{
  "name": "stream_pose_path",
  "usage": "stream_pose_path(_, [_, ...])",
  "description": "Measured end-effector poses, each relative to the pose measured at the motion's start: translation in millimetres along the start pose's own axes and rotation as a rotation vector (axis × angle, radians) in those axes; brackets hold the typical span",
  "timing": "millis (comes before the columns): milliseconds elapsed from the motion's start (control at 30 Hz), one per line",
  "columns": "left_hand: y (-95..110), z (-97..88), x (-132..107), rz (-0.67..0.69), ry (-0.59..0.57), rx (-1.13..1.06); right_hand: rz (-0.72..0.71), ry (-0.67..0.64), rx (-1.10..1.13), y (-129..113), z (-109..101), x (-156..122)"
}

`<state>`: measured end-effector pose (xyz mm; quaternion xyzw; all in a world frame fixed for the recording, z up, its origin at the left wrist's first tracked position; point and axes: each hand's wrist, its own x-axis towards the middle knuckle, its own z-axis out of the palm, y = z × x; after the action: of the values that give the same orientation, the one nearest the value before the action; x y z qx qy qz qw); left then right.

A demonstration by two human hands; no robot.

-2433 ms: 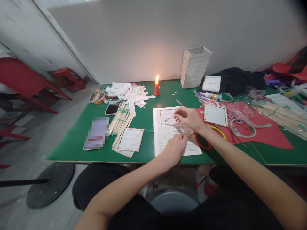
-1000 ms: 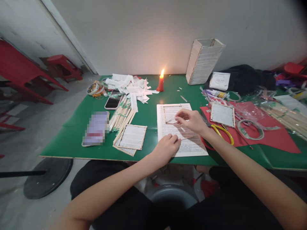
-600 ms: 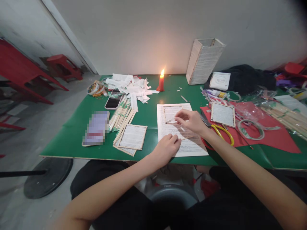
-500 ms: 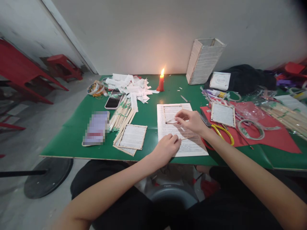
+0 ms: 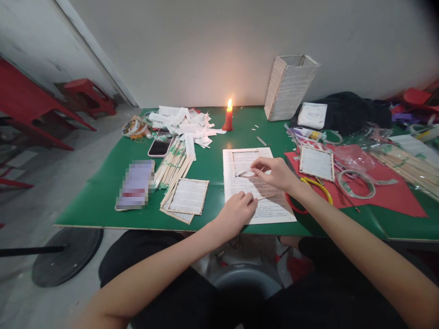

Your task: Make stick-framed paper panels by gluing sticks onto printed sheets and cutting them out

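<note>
Green surface [image 5: 92, 196] pushed up against a white wall, lit candle [image 5: 228, 118] burning near the back edge, and red plastic stools [image 5: 84, 89] off on the floor to the left. Right in front of you, a printed sheet [image 5: 259, 192] lies flat with a small stick frame [image 5: 245, 162] sitting on its upper left corner. Your right hand [image 5: 274, 174] hovers over the sheet, thumb and fingers [image 5: 259, 163] pressed together and pinching a thin wooden stick [image 5: 245, 173] whose tip points at the frame. Your left hand [image 5: 236, 214] sits curled on the sheet's lower part, and a second sliver of wood [image 5: 266, 197] pokes out just past those fingers [image 5: 248, 199], though it's hard to tell from this angle if they're actually holding it. Just right of the sheet you've got yellow-handled scissors [image 5: 317, 189] on red paper [image 5: 387, 201], with a finished-looking frame [image 5: 317, 163] on it too. To the left sit a bundle of wooden sticks [image 5: 173, 163], another frame [image 5: 188, 196], a phone [image 5: 159, 147] and a heap of paper scraps [image 5: 181, 123].
</note>
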<state>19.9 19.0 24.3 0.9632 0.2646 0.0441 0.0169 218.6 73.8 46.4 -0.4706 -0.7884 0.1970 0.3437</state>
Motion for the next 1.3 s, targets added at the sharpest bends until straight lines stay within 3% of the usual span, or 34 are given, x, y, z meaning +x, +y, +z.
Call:
stream_pose_path(133, [0.3,1.8,0.3,-0.009,-0.004,0.005,-0.182,-0.044,-0.128,1.2,-2.0,-0.7])
stream_pose_path(267, [0.6,1.2,0.1,-0.013,-0.001,0.011,-0.245,-0.053,-0.191,8.4,-6.9,-4.6])
stream_pose_path(533, [0.5,0.3,0.0,-0.013,0.000,0.009,-0.281,-0.077,-0.226,17.8,-13.7,-8.1])
stream_pose_path(967, [-0.5,2.7,-0.8,-0.010,0.026,-0.016,-0.239,-0.221,-0.356,8.4,-10.7,-1.2])
stream_pose_path(1300, [1.0,1.4,-1.2,-0.010,0.012,-0.002,-0.208,-0.208,-0.384,16.2,-31.2,-3.8])
